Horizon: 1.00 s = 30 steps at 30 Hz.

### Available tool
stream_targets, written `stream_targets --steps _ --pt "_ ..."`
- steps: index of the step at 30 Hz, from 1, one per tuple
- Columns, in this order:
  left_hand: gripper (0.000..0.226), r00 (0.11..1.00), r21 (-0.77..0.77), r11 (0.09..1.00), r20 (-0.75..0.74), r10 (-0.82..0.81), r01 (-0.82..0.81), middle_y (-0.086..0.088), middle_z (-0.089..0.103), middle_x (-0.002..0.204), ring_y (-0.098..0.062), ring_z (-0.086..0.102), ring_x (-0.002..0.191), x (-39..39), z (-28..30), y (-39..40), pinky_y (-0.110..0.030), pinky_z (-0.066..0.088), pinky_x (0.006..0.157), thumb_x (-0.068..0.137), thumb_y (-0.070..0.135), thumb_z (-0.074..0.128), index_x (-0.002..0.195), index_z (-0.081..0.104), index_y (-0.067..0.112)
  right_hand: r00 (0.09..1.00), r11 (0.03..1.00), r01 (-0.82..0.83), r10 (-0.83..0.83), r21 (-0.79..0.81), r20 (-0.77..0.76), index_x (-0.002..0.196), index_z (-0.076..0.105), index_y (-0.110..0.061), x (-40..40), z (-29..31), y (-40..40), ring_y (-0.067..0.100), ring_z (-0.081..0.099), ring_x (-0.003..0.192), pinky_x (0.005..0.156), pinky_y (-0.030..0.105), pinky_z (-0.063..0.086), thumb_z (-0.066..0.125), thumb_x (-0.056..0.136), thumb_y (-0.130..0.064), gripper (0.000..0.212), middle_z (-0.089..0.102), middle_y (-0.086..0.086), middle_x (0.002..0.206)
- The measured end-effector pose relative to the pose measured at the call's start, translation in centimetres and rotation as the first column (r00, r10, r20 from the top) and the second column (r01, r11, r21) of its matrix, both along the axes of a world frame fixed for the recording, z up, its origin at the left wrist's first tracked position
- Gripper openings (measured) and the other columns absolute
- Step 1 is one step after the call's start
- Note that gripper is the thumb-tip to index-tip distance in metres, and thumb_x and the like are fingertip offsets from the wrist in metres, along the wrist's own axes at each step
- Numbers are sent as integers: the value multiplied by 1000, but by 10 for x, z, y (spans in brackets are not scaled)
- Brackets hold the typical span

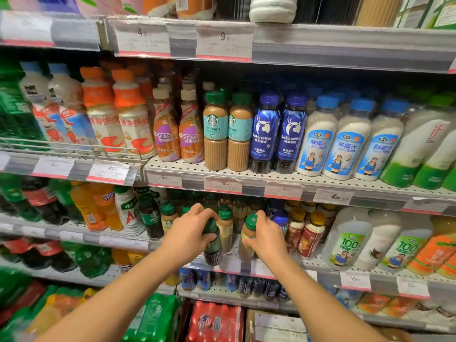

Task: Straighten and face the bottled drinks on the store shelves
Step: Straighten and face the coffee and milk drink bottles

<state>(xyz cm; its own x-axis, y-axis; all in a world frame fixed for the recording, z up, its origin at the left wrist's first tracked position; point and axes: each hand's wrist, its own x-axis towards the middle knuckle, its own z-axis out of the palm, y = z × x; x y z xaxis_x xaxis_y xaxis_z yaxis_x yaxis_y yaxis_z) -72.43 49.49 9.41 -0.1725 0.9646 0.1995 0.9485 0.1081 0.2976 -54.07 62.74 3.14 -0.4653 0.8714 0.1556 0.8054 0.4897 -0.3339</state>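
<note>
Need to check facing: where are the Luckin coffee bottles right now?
Head view, middle shelf, right of centre: two blue Luckin coffee bottles stand between the Starbucks bottles and the white coconut-juice bottles.

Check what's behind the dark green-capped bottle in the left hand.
Behind the dark bottle gripped by the left hand, more green-capped coffee bottles stand in rows running back. The shelf above shades the rear and the hand covers some, so the row's depth can't be seen.

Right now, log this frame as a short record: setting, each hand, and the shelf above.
setting: store drink shelves, price tags on the rails
left hand: grips a dark green-capped bottle, tilted
right hand: holds a pale green-capped bottle at the shelf's front edge
shelf above: two Starbucks bottles beside two blue Luckin bottles, upright
</note>
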Motion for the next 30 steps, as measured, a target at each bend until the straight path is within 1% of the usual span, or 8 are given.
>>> stream_targets --steps 4,8,13,20,24,26,28,30 --pt "42 999 15 999 18 31 -31 10 45 115 -18 60 96 -11 2 -17 -32 46 73 91 39 70 129 53 33 1000 999 18 -17 -33 10 130 42 -10 -14 -7 6 29 67 102 79 38 56 82 81 -37 69 66 9 113" --pt "44 999 32 999 38 24 -25 11 48 118 -17 59 103 -14 2 -28 -30 49 78 90 38 71 130 54 33 999 998 37 -36 -56 23 126 47 -8 -25 -5 10 29 66 103 77 35 51 81 83 -37 62 66 9 112" --pt "45 999 31 999 44 8 -10 15 47 116 -13 59 103 -14 4 -35 -29 51 83 90 39 71 130 52 35 996 996 60 -56 -59 67 116 54 -9 -34 -2 14 31 67 98 76 37 55 79 83 -38 51 68 10 109" --pt "45 1000 24 1000 29 -13 12 16 46 117 -12 59 101 -6 12 -36 -28 51 82 92 42 68 133 50 36 996 992 79 -74 -95 58 118 53 -11 -35 -1 14 30 66 100 76 37 53 77 85 -35 47 66 8 109" --pt "44 999 29 999 -4 -33 34 18 46 118 -12 61 98 4 20 -32 -30 52 77 92 46 66 132 49 38 996 990 79 -84 -118 -37 126 48 -13 -24 5 7 28 63 106 80 35 51 75 86 -37 53 63 7 115" --pt "42 999 40 998 -9 -52 52 19 47 116 -10 60 92 9 26 -28 -30 51 73 92 49 64 130 50 39 987 991 68 -84 -116 -136 132 48 -21 -12 10 -4 24 63 109 83 35 52 72 87 -37 54 62 0 120" --pt "41 997 58 996 -9 -72 72 20 48 114 -9 59 90 14 34 -22 -32 52 73 90 52 63 127 52 39 967 992 6 -39 -130 -252 125 56 -32 3 19 -18 10 65 99 84 33 56 69 89 -33 38 63 -11 118" --pt "41 996 79 993 -8 -89 89 20 51 113 -9 59 91 21 42 -17 -31 51 75 89 53 64 126 53 39 924 970 -117 27 -213 -382 112 65 -33 19 32 -33 0 66 89 84 30 58 65 89 -21 26 66 -15 108"
